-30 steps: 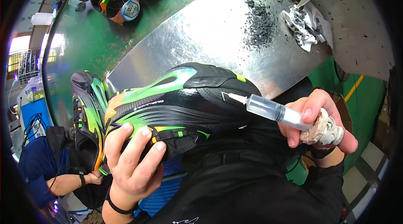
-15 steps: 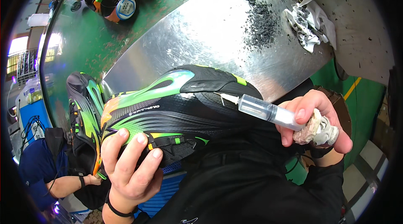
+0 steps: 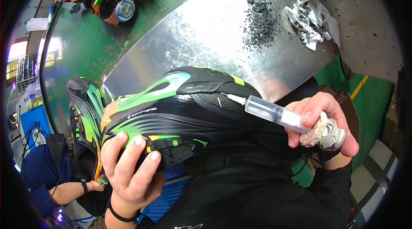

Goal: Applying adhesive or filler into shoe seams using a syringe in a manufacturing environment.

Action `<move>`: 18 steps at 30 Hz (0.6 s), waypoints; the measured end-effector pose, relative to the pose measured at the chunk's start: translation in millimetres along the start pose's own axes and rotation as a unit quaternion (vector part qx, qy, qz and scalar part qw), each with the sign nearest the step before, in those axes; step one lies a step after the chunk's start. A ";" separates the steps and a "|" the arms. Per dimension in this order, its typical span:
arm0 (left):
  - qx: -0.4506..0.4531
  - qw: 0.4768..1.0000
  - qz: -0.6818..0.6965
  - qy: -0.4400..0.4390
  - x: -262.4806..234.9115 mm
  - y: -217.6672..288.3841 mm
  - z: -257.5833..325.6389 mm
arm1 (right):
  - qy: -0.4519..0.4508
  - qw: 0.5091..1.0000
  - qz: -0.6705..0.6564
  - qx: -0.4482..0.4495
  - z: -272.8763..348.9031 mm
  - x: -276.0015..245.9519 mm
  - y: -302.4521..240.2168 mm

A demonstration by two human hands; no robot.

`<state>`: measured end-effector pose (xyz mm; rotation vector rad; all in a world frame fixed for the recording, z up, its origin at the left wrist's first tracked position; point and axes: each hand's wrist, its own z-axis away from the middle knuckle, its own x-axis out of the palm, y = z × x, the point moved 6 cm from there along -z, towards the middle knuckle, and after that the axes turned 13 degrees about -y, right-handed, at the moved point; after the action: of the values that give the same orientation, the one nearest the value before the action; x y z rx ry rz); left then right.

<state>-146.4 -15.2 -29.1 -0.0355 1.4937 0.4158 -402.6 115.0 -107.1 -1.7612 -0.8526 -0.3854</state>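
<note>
- Clear plastic syringe point(image 3: 274, 113) is gripped by the curled right hand point(image 3: 321, 111), a crumpled rag point(image 3: 319, 132) being tucked into the same grip.
- Black-and-green shoe point(image 3: 189, 111) is held before the body by the half-open left hand point(image 3: 134, 171).
- Black crumbs point(image 3: 262, 25) are separated from the shoe by a stretch of metal sheet point(image 3: 201, 27).
- White lettering point(image 3: 148, 111) is printed along the shoe's side.
- Needle point(image 3: 234, 98) is pointed left, slightly upward; the shoe's long axis is laid roughly left to right.
</note>
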 end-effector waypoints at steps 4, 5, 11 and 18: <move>0.008 1.000 -0.002 -0.010 0.1 2.3 -0.1 | 0.009 1.000 0.012 -0.002 5.2 2.1 -4.7; 0.009 1.000 0.000 -0.009 -0.4 3.0 0.4 | 0.007 1.000 0.016 -0.003 5.9 3.6 -6.5; 0.006 1.000 -0.005 -0.011 2.3 2.9 0.0 | 0.021 0.999 0.033 0.009 21.6 4.0 -12.9; -0.006 1.000 -0.013 0.014 2.6 0.9 3.3 | 0.037 0.998 0.044 0.013 36.7 9.4 -18.8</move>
<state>-143.5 -12.8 -31.2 -0.0712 1.5174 0.4054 -414.9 155.0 -101.4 -1.7424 -0.7212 -0.3779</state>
